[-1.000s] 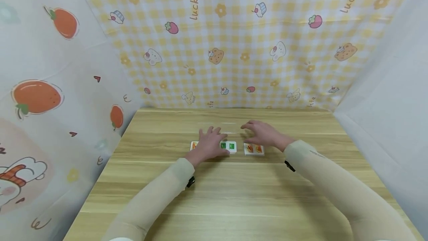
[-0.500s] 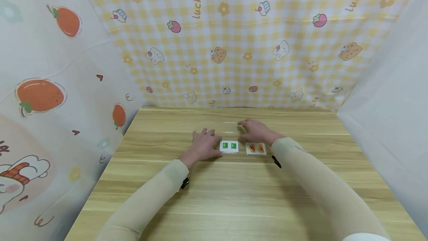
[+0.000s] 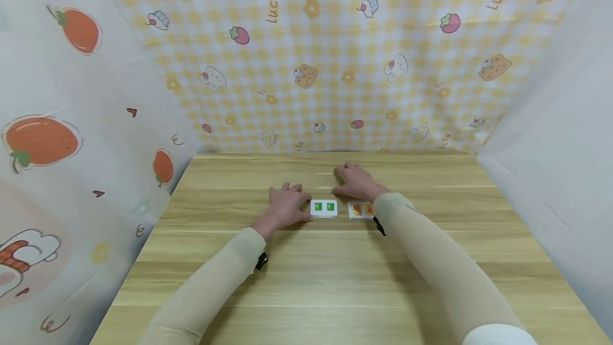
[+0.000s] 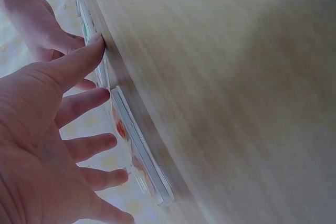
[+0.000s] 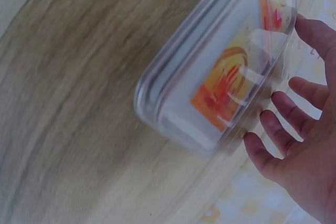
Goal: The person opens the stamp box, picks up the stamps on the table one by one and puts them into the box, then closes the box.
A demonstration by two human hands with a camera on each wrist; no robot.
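My left hand (image 3: 284,206) has its fingers spread over the table, thumb and forefinger at the left edge of a flat white piece with two green pictures (image 3: 323,208). Whether they touch it I cannot tell. In the left wrist view, a clear case with orange food pictures (image 4: 139,150) lies beneath its other fingers; the head view hides it. My right hand (image 3: 358,181) reaches behind another clear plastic case with orange food pictures (image 3: 360,210), fingers loosely bent. The right wrist view shows that case (image 5: 220,82) beside the fingers, with no grip on it.
A faint, see-through flat piece (image 3: 322,180) lies behind the green-pictured one, between the hands. The wooden table (image 3: 306,281) meets a yellow checked cloth (image 3: 330,68) at the back. A printed cloth (image 3: 110,137) stands left and a white one (image 3: 541,148) right.
My left hand has slid left off the green-pictured piece, so more of it shows. My right hand has moved left, and its forearm now covers the right edge of the case with orange pictures.
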